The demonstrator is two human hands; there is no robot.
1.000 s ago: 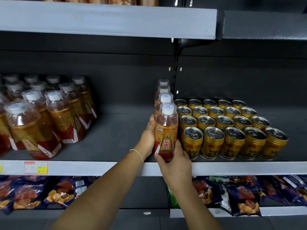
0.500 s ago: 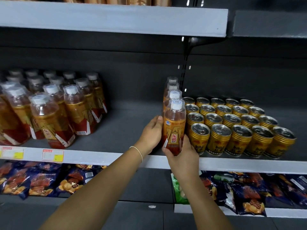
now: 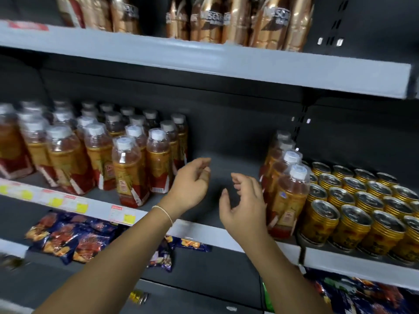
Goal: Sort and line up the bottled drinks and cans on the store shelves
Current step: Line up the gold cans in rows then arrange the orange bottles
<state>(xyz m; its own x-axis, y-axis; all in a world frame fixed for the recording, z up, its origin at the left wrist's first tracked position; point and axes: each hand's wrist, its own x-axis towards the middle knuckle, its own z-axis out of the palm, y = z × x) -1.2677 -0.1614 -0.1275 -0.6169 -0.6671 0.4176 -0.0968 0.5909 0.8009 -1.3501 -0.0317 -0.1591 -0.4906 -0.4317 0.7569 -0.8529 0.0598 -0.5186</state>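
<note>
left hand (image 3: 192, 184): loosely curled, empty, centre frame over bare shelf (image 3: 204, 230).
right hand (image 3: 244, 207): loosely curled, empty, just beside bottle row (image 3: 292, 200).
bottle row: centre right, single file against cans (image 3: 353, 207).
bottle block (image 3: 131, 168): left.
step: seemingly between picks.
next: probably grip a left bottle and start another file.

Bottles (image 3: 129, 171): clear, amber liquid, white caps, gold labels with red bases. Cans (image 3: 353, 218): gold sides, silver tops. Shelf (image 3: 204, 230): dark grey deck and back, pale grey front edge. Price tags (image 3: 122, 215): white and yellow, red headers. Snack bags (image 3: 74, 239): dark blue, orange-red print. Upper coffee bottles (image 3: 269, 21): bronze-gold wrap, dark band. Wristband (image 3: 163, 213): white.
</note>
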